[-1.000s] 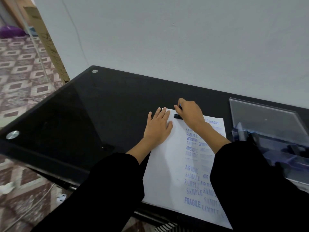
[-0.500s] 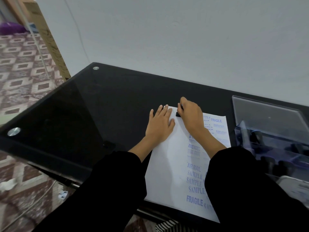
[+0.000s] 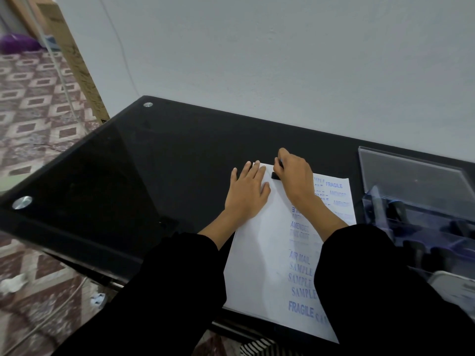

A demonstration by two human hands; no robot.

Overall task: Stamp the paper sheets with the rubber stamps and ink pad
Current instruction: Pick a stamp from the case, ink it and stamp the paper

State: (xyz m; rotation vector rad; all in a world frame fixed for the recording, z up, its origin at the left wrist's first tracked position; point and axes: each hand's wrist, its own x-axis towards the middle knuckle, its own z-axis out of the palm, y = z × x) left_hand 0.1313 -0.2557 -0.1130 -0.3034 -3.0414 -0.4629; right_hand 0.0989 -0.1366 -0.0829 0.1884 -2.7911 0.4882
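Here right fingers [image 3: 279, 156] pinch stamp [image 3: 275, 175] onto paper [image 3: 259, 253].

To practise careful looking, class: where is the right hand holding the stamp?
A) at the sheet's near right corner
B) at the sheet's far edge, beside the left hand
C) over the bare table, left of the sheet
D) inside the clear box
B: the right hand grips the stamp at the far edge of the sheet, on its blank left side, close to the flat left hand.
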